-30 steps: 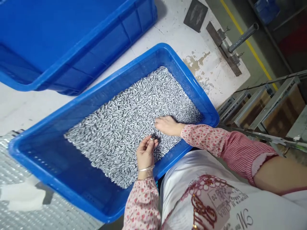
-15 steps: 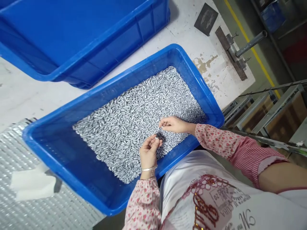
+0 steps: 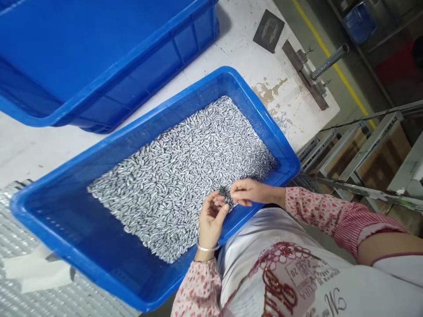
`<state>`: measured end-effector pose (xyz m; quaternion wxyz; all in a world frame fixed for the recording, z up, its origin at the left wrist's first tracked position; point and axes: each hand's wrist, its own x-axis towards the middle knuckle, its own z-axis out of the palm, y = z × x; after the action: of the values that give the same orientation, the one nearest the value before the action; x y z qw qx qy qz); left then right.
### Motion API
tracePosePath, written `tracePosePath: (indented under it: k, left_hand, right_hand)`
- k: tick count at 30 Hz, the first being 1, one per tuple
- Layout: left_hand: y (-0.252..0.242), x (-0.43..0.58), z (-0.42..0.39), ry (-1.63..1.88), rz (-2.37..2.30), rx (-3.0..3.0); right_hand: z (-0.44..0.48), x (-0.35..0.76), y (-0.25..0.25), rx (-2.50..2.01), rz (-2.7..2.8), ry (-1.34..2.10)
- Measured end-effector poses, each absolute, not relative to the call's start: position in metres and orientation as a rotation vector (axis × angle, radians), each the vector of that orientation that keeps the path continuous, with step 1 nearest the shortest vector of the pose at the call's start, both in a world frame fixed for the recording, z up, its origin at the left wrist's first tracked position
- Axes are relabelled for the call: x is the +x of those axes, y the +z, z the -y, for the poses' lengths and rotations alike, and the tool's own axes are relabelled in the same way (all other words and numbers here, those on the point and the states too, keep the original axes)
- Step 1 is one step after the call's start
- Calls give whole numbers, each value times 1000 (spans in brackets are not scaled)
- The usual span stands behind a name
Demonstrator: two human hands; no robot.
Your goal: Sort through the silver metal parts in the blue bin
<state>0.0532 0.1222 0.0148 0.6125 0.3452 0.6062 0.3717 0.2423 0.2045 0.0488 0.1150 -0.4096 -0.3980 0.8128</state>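
A blue plastic tub (image 3: 82, 237) in front of me holds a thick layer of small, silvery, spindle-shaped metal pieces (image 3: 178, 171). My left hand (image 3: 211, 218) is over the near side of the layer, cupped, with its thumb apart from the curled fingers. I see nothing clearly held in it. Close beside it on the right is my right hand (image 3: 249, 192), its fingers bent together with the tips pointing at the left hand. Whatever its fingertips hold is hidden or too small to make out.
A larger blue crate (image 3: 148, 75) stands behind the tub on the white table (image 3: 238, 48). A dark square plate (image 3: 269, 31) and a metal bar fixture with a tube (image 3: 307, 75) are at the far right. Ribbed silvery material (image 3: 99, 295) with a white cloth (image 3: 36, 268) lies at left.
My left thumb has spread away from the fingers, which were pinched together. My right hand has come lower, nearer the tub's near wall. The whole view has shifted slightly.
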Motion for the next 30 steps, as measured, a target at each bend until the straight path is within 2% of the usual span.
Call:
tracePosePath:
  k: [3, 6, 10, 15, 20, 25, 30]
  left_hand:
    - [-3, 47, -124, 736, -1604, 1021]
    - [-19, 38, -127, 652, -1762, 1252]
    - [-26, 34, -129, 587, -1827, 1422]
    - [-28, 37, -127, 568, -1842, 1494]
    - [-30, 45, -129, 530, -1849, 1530]
    - [-28, 56, -136, 500, -1807, 1628]
    - [-24, 71, -151, 488, -1736, 1765]
  right_hand:
    - [-243, 285, 64, -1330, 1375, 1898]
    - [-290, 341, 58, -1573, 1338, 1227]
    - [-330, 407, 18, -1861, 1399, 854]
    - [-339, 442, -27, -2100, 1709, 628]
    - [-336, 449, -47, -2008, 1927, 399]
    - [-326, 447, -43, -1963, 1860, 447]
    - [-316, 432, -16, -1871, 1554, 727]
